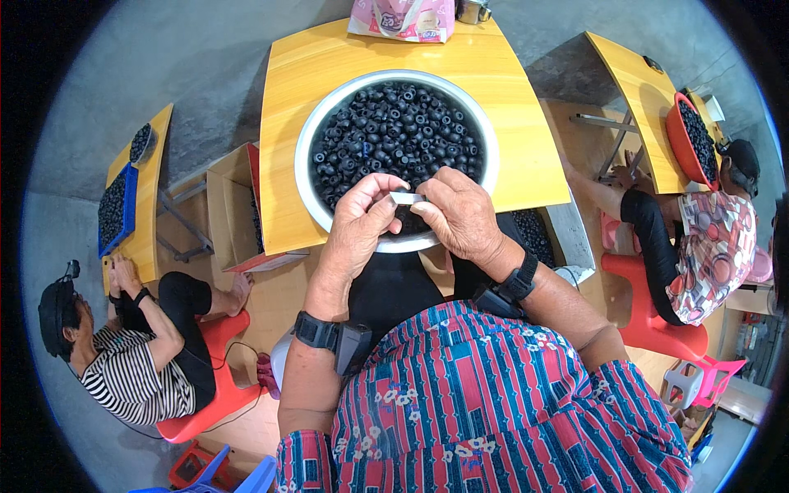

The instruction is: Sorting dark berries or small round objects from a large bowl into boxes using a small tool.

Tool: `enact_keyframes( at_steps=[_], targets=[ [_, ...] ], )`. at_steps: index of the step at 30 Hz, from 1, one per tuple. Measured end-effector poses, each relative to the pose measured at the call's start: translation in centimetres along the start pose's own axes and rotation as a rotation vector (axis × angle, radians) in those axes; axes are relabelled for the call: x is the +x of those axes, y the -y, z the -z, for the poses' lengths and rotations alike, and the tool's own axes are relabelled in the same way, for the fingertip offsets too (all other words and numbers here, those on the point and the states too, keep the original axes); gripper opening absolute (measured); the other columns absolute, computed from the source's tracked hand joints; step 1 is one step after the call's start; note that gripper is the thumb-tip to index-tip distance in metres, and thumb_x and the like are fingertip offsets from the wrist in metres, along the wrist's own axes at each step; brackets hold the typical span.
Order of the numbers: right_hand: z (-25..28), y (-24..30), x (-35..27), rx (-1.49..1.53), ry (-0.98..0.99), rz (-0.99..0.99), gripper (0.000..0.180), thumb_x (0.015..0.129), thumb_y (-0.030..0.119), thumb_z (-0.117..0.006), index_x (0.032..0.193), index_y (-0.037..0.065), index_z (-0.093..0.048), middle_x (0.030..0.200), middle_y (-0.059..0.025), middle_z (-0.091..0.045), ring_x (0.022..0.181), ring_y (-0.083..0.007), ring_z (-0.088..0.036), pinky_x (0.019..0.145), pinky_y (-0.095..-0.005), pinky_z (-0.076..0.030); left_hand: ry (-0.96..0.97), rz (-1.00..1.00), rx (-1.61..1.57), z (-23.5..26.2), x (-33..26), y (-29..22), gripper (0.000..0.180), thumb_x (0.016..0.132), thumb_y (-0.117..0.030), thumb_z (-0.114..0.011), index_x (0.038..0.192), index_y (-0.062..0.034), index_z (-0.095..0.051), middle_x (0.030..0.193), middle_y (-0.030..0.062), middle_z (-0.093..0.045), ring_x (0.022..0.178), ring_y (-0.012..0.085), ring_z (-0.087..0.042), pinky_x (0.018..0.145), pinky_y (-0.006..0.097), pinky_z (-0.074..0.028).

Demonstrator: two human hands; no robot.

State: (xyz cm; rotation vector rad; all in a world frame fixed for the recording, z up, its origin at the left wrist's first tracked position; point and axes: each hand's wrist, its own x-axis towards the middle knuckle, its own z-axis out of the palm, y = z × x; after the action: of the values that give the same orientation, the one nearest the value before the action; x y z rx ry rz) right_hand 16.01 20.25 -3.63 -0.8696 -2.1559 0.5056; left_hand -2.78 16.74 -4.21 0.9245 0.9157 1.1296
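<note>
I see my left hand (359,220) and right hand (460,212) pinching a small grey piece (406,198) between their fingertips, just over the near rim of the metal bowl (306,164) of black rings (394,135).

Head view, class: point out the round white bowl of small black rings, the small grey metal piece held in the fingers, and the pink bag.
Round white bowl (306,156): head view, bare left rim.
Small grey metal piece (406,198): head view, its middle, between both hands' fingertips.
Pink bag (403,20): head view, front face.

Grey concrete floor (205,74) seen throughout, evenly lit. Three yellow wooden tables (526,123) are set apart; red plastic chairs (649,316) placed L & R, cardboard box (230,205) beside centre table.
</note>
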Motion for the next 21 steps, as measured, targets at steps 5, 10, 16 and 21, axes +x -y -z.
enact_keyframes(
  at_steps=[5,10,16,21],
  targets=[
    [0.0,-0.1,0.0,-0.004,0.009,-0.001,0.020,0.084,0.023,-0.065,0.083,0.005,-0.056,0.078,-0.0119,-0.048,0.075,-0.0312,-0.052,0.066,-0.0418,-0.044,-0.008,-0.001,0.009,-0.2,0.1,-0.1,0.021,0.096,-0.018,-0.057,0.111,-0.0022,-0.056,0.089,-0.0014,-0.056,0.067,0.0032,-0.045,0.063,0.020,-0.045],
    [0.1,-0.1,0.2,-0.013,0.010,0.009,0.019,0.085,0.022,-0.064,0.082,0.005,-0.056,0.077,-0.0120,-0.048,0.074,-0.0313,-0.052,0.065,-0.0419,-0.044,-0.026,0.018,0.046,-0.2,0.0,-0.2,0.022,0.096,-0.018,-0.058,0.110,-0.0018,-0.056,0.089,-0.0011,-0.057,0.067,0.0033,-0.045,0.063,0.020,-0.045],
    [0.1,-0.4,0.8,0.085,-0.065,-0.168,0.017,0.091,0.019,-0.059,0.083,0.003,-0.058,0.074,-0.0149,-0.050,0.071,-0.0334,-0.053,0.064,-0.0415,-0.044,-0.013,0.055,0.036,-0.7,0.0,-0.6,0.019,0.096,-0.015,-0.057,0.110,-0.0018,-0.057,0.093,0.0011,-0.058,0.065,0.0023,-0.044,0.064,0.020,-0.046],
    [0.7,-0.2,0.7,0.363,-0.122,-0.186,0.017,0.086,0.015,-0.067,0.100,0.004,-0.065,0.078,-0.0086,-0.056,0.072,-0.0208,-0.054,0.064,-0.0314,-0.045,-0.047,0.022,0.019,-0.8,0.1,-0.3,0.015,0.094,-0.010,-0.055,0.107,-0.0029,-0.060,0.090,0.0009,-0.059,0.068,0.0038,-0.051,0.062,0.017,-0.045]
  ],
)
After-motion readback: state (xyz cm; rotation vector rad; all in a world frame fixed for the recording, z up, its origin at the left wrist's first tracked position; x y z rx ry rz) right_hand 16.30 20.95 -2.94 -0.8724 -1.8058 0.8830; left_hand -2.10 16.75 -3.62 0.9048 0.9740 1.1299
